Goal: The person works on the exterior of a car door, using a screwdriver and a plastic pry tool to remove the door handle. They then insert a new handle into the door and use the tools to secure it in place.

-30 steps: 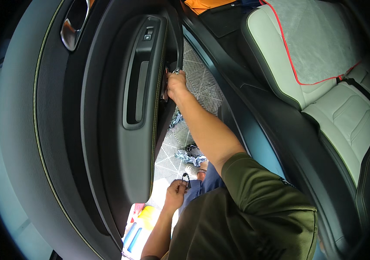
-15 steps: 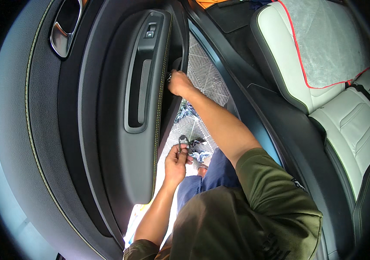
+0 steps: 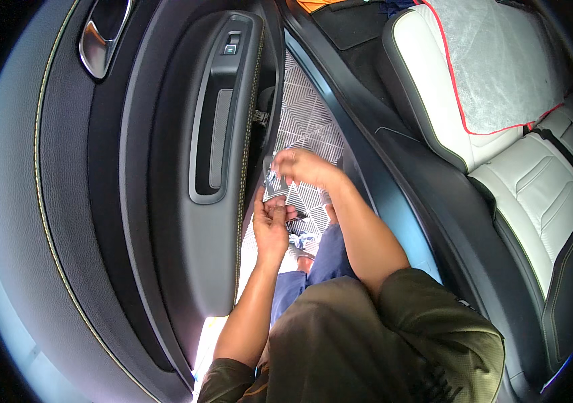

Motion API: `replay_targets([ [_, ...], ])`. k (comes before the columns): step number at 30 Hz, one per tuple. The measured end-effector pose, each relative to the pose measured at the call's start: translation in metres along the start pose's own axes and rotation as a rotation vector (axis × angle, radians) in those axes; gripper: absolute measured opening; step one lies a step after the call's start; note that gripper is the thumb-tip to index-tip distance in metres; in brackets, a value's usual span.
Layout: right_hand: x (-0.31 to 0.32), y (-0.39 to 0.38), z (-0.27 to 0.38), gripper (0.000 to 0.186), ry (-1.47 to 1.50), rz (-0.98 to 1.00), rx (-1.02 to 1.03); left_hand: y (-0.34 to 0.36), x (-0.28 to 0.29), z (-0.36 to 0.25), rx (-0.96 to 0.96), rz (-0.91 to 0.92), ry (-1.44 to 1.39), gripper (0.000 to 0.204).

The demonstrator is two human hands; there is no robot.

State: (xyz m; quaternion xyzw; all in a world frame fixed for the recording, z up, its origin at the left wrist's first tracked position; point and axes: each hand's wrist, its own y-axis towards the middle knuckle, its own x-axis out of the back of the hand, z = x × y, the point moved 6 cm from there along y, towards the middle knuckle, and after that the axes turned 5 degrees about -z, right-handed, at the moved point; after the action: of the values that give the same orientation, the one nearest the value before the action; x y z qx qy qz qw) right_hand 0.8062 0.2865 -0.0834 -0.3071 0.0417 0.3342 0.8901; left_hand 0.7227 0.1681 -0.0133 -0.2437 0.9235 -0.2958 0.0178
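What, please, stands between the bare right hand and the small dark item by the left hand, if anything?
Nothing visible blocks the right hand from the small dark item by the left hand; blur hides any contact. The dark grey, yellow-stitched door armrest lies left of both hands.

I have to squint at the white glare by the near end of the long, black, yellow-stitched car door panel [image 3: 159, 221]. Right of the panel, the grey-and-white patterned tile floor [image 3: 310, 111] is bright, the black footwell [image 3: 350, 27] beyond shadowy. Beside the panel, the bare right hand [image 3: 296, 166] looks slightly smeared; the panel's outer edge bows toward a blackened rim.
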Motion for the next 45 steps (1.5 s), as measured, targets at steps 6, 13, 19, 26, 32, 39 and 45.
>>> replay_targets([
  [6,0.061,0.101,0.027,0.025,0.129,-0.593,0.145,-0.027,0.039,0.053,0.032,0.213,0.337,0.038],
  [13,0.057,0.097,0.018,0.035,-0.349,-0.827,0.108,-0.103,0.123,0.125,0.091,0.359,0.923,0.037],
  [19,-0.017,0.024,-0.172,0.03,-0.609,-0.71,-0.184,-0.117,0.226,0.21,0.211,0.243,0.777,0.037],
  [26,-0.144,-0.134,-0.412,0.031,-0.731,-0.547,-0.443,-0.151,0.324,0.304,0.056,0.345,0.867,0.039],
  [32,-0.193,-0.314,-0.557,0.031,-0.539,-0.864,-0.608,-0.219,0.455,0.427,0.372,0.421,1.007,0.039],
  [39,-0.205,-0.382,-0.748,0.03,-0.428,-0.767,-0.811,-0.255,0.471,0.549,0.154,0.459,1.13,0.042],
  [45,-0.187,-0.341,-0.926,0.027,-0.897,-0.315,-0.833,-0.294,0.382,0.617,0.257,0.415,1.203,0.066],
])
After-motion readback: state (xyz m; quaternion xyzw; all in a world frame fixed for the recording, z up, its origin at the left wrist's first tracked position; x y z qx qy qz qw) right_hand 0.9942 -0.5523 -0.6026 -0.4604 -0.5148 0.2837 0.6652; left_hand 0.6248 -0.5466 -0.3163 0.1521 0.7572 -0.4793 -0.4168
